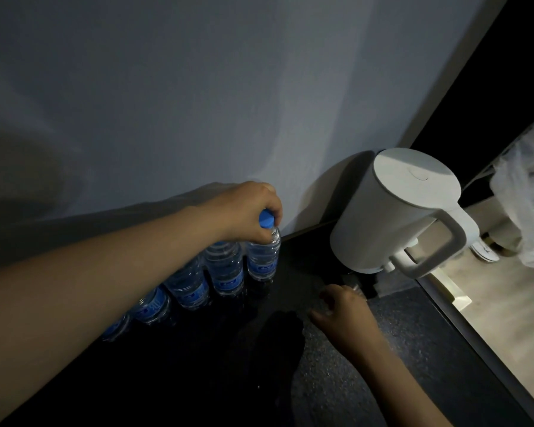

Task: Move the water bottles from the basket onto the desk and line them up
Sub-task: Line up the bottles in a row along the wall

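dark desk [413, 349], white kettle [392, 211] beside bottle row [225, 272]

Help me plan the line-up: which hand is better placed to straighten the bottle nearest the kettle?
Left. The left hand grips that bottle by its blue cap; the right hand hovers empty over the desk.

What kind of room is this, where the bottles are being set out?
Probably a hotel or guest room, though I can't be sure: a white electric kettle stands at the end of a dark speckled desk, and small water bottles are lined up along the wall beside it.
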The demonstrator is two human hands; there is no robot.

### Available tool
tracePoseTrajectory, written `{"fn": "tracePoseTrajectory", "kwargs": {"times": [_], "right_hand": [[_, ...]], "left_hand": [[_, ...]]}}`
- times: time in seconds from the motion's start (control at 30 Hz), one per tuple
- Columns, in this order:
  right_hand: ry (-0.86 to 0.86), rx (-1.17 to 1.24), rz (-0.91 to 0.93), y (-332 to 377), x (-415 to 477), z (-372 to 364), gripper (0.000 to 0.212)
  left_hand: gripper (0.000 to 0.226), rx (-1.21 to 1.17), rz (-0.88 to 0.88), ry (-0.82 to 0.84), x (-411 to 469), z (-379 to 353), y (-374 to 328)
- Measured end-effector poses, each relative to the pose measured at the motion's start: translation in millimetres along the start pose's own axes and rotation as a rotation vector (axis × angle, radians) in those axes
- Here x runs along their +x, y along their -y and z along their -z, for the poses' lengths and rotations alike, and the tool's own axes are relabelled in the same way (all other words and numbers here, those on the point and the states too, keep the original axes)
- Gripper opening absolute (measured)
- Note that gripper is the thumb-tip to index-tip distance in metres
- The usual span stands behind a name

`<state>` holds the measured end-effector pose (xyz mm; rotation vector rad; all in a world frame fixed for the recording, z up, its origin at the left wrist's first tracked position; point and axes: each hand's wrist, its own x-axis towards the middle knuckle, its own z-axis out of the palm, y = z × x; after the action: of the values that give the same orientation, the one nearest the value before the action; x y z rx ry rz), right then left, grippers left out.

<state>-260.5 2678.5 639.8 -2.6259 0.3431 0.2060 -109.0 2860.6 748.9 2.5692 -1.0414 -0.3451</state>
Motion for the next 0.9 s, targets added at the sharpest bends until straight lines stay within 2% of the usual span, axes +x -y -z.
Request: {"fn": "tracePoseTrajectory", "kwargs": {"times": [0.37,0.6,0.9], "right_hand": [[0.008,-0.007,-0.004,3.5,-2.1,2.5,0.038],[0.003,0.002,-0.003,6.8,-11.1,9.6,0.037],[-0.013,0.009,0.025,11.5,-28.0,17.0,0.034]], "left_hand": [[0.019,0.032,0.015,0.026,-2.7,-2.1,-3.0],[0.039,0.062,0.022,0.015,-5.3,-5.1,-7.7],[0.048,0.082,0.036,0.012,-22.4,-1.6,-13.5]]}}
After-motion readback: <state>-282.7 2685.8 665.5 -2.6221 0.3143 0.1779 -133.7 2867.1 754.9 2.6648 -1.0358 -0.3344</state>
